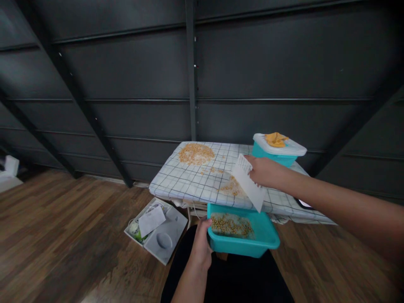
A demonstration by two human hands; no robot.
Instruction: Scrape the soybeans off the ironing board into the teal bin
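My left hand [203, 244] grips the left rim of a teal plastic tub [233, 246], held over my lap against the table's front edge. Yellow grains that look like corn kernels [230, 225], mixed with pale powder, lie in the tub's left part. In my right hand [260, 170] is a stiff white card [248, 181], tilted on the tabletop with its lower end over the tub's rim. A small patch of grains and powder [232, 187] lies just left of the card. A larger heap of grains [196, 154] spreads at the table's far left.
A checked cloth covers the table [176, 181]. At its back right stands a lidded teal box [274, 156] with an orange cloth [276, 139] on top. A phone-like object [304, 204] lies near the right front edge. On the floor, left, sits an open white box [158, 235].
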